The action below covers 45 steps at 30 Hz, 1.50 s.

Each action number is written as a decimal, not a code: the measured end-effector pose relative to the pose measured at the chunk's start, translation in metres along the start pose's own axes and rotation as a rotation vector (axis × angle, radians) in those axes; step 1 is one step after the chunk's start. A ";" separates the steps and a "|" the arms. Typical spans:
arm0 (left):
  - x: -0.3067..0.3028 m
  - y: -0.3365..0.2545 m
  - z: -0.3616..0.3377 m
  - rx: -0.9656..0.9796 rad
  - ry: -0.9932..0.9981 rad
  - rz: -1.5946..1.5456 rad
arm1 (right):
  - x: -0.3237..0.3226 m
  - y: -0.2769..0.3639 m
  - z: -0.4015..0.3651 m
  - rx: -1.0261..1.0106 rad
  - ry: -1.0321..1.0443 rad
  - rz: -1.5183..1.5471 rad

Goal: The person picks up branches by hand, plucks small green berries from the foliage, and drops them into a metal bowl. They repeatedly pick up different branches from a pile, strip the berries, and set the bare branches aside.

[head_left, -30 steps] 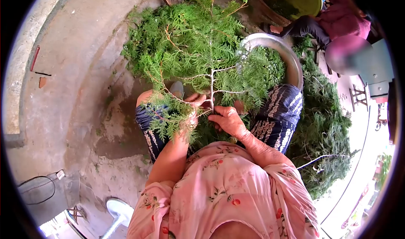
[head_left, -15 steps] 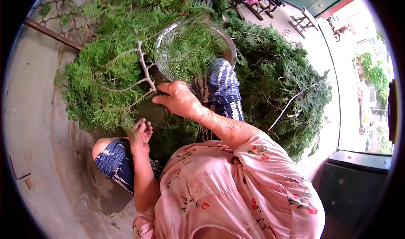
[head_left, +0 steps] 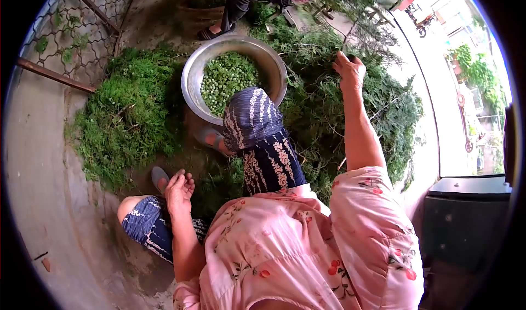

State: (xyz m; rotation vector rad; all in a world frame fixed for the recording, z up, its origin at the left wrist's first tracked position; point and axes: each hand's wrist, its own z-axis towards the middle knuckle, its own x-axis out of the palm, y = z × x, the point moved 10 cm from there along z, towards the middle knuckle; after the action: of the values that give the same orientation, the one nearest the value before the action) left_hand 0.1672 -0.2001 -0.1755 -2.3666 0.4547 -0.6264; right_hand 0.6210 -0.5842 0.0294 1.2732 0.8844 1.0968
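Note:
My right hand reaches out to the right, closed on the bare stem end of a leafy evergreen branch, whose foliage is blurred. Below it lies a large heap of cut evergreen branches. My left hand is by my left knee, palm up, fingers loosely bent and apart, with nothing visible in it. Between my legs and the far person stands a wide metal basin, partly filled with small round green cones and bits of leaf. My right knee covers part of its near rim.
Another heap of green sprigs lies left of the basin. A person in dark trousers sits beyond it. A metal bar and wire mesh are at the upper left, a dark cabinet at the right.
My right hand has swung the branch from over the basin and left heap to the right heap, uncovering the basin. My left hand has barely moved. The view has shifted.

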 end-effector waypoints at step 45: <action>-0.016 -0.043 -0.035 0.212 -0.132 -0.277 | 0.189 -0.066 -0.192 0.193 0.660 -0.149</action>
State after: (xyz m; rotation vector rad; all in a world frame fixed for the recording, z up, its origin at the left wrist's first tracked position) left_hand 0.1418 -0.1778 -0.1284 -2.2655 -0.0002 -0.6039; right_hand 0.4987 -0.3466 -0.0452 0.9772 1.5834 1.3584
